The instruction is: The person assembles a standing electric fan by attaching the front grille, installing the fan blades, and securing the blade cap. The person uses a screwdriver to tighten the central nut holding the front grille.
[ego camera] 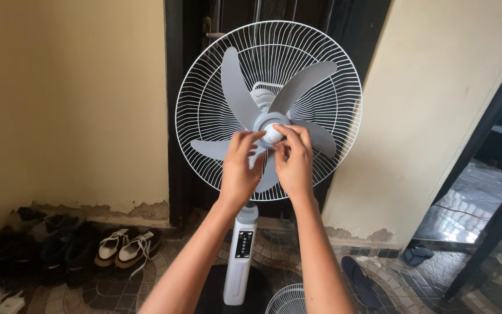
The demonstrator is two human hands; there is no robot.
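A white pedestal fan stands before me with its front guard off. Its grey blades [236,87] sit inside the white wire rear guard [204,70]. My left hand [239,168] and my right hand [293,163] both reach to the hub. Their fingertips pinch the small white cap [272,135] at the centre of the blades. The fan's white column [238,261] with a dark control panel drops between my forearms.
A second wire guard [289,301] lies on the tiled floor by the fan's base. Several shoes [126,247] line the yellow wall at left. A dark sandal [360,282] lies at right. A dark doorway is behind the fan and an opening is at far right.
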